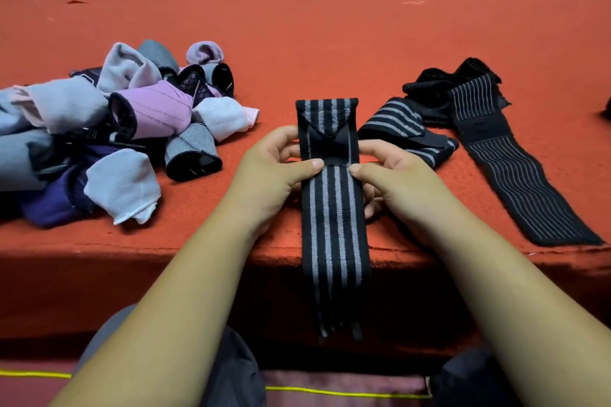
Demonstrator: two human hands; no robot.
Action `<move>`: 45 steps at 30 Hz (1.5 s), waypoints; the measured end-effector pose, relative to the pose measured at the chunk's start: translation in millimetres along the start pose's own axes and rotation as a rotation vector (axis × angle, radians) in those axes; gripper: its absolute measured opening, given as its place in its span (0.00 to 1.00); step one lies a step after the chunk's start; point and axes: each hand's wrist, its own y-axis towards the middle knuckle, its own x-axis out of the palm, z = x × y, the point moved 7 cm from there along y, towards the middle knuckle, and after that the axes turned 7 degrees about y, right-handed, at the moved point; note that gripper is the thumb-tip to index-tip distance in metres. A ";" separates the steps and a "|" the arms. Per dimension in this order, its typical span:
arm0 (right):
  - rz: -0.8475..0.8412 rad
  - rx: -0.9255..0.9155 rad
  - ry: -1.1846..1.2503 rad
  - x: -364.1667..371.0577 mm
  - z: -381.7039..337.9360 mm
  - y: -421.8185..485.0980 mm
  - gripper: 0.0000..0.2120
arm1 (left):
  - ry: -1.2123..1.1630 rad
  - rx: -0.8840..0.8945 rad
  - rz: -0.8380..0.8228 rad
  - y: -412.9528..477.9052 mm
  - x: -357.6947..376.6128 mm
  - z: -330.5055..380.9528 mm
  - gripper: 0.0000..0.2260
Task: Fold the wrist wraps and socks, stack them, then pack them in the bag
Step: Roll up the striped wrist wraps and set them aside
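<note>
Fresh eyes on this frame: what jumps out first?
The striped wrist wrap at centre, pinched by the left hand and right hand, with its tail hanging over the front edge of the red table. Next, the heap of socks in pale blue, lilac and grey at left. Other loose wraps lie at right, one stretched flat.

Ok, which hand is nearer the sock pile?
Left. The left hand pinches the striped wrist wrap on the edge facing the sock pile; the right hand pinches the opposite edge, farther away.
</note>
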 end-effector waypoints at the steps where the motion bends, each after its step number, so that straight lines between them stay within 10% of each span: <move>1: -0.011 0.001 0.025 0.0 -0.1 0.5 0.15 | -0.005 -0.003 0.002 0.5 -1.1 -1.5 0.19; 45: -0.073 -0.059 0.010 -3.7 -1.6 -2.4 0.12 | -0.095 -0.087 -0.029 -2.7 -2.4 -5.8 0.12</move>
